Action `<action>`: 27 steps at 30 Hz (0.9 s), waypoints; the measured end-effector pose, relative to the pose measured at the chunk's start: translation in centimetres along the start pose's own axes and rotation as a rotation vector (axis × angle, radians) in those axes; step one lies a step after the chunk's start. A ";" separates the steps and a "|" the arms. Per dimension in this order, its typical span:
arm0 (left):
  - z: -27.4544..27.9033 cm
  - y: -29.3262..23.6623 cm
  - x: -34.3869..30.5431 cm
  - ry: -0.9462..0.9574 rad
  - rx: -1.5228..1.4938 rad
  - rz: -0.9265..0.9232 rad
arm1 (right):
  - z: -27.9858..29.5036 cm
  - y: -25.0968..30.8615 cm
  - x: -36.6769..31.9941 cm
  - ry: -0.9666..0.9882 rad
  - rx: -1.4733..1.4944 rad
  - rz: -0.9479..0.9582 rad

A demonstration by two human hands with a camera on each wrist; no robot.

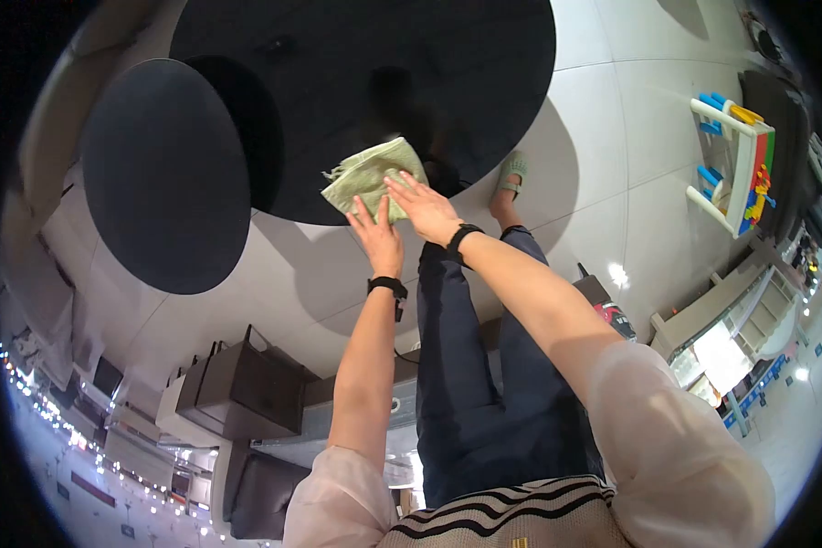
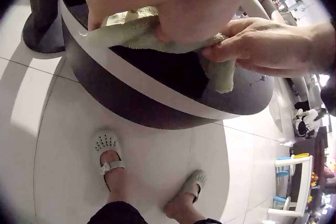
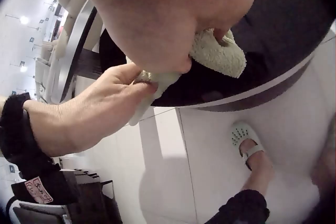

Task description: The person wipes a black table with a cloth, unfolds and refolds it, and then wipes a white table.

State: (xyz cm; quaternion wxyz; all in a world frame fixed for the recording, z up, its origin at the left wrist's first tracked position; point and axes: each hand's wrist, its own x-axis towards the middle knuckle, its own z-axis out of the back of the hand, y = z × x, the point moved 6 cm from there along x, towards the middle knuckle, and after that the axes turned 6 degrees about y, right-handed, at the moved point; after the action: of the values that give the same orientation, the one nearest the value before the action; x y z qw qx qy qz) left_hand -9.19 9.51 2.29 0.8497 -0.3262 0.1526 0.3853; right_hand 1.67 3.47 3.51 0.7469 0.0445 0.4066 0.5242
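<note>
A folded, pale green terry cloth lies over the near edge of a glossy black round table. My left hand grips its near edge, fingers on top. From the right wrist view, the thumb and fingers of the left hand pinch a fold. Beside it, my right hand holds the cloth's right side with fingers spread over it. The left wrist view shows the right hand's thumb against the cloth, whose corner hangs down. Each wrist camera sees its own hand's palm side hidden behind the hand.
A smaller dark round table stands to the left, partly beside the big one. A dark brown cabinet is behind on the left. On the right is a small white table with colourful toy blocks. A foot in a green clog stands close to the table.
</note>
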 end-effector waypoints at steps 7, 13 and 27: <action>1.0 -2.3 0.3 0.096 -0.058 -0.107 | 0.5 -0.2 -2.3 -0.019 0.111 -0.074; -1.4 -6.7 0.6 0.216 -0.117 -0.318 | -0.5 -4.6 -5.6 -0.084 0.129 -0.138; -0.8 -6.2 0.5 0.069 -0.057 -0.171 | 0.1 -4.0 -3.3 -0.071 0.095 -0.038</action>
State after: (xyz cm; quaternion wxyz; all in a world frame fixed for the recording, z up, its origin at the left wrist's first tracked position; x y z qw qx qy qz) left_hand -4.21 6.22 4.08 0.8640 -0.3751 0.1425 0.3041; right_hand 4.35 -0.98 3.40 0.7676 0.0909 0.4052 0.4882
